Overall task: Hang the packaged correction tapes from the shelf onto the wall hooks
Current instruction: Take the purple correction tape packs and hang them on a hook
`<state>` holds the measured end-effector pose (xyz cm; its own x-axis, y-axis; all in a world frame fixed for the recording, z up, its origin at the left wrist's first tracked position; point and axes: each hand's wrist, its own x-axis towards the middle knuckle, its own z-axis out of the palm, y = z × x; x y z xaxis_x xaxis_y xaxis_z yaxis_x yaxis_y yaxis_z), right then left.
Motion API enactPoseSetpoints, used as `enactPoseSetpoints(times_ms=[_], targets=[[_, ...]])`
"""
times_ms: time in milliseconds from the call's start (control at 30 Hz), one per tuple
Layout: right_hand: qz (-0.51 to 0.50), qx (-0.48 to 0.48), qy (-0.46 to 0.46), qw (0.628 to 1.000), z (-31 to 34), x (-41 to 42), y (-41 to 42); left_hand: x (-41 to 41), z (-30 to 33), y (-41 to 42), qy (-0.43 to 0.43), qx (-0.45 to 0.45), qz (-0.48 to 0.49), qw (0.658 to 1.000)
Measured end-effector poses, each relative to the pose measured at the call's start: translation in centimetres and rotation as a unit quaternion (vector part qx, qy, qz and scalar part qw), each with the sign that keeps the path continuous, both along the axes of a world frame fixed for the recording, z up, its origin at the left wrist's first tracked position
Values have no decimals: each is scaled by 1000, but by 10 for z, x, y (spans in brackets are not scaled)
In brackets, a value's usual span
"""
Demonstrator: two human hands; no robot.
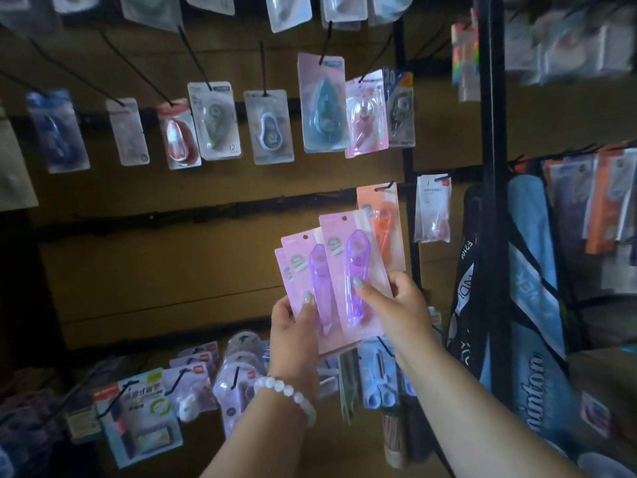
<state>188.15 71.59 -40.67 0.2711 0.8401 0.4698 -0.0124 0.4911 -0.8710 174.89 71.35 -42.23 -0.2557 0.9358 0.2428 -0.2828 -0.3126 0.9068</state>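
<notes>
My left hand (293, 331) holds a small stack of pink-carded packs (303, 270), each with a purple correction tape in a clear blister. My right hand (396, 305) pinches the front pack (351, 267) of the same kind, lifted slightly above and to the right of the stack. Its punched hole is at the top. Just behind it an orange pack (382, 215) hangs on a black wall hook (387, 186). The brown wall board left of that hook shows a bare black rail (206, 210).
A row of other correction tape packs (324, 105) hangs on long black hooks above. More packs (206, 377) hang on hooks below my wrists. A black upright post (493, 132) and blue racket bags (531, 305) stand at the right.
</notes>
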Motion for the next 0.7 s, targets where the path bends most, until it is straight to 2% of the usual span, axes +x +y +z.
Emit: enactPoseSetpoints(times_ms=[333,700], targets=[[-6,21,-1,1000,35,1,27,-1,22,23,5,48,-5,999],[-45,-12,7,999,38,-4,53,-10,17,45,18,31,33,999]])
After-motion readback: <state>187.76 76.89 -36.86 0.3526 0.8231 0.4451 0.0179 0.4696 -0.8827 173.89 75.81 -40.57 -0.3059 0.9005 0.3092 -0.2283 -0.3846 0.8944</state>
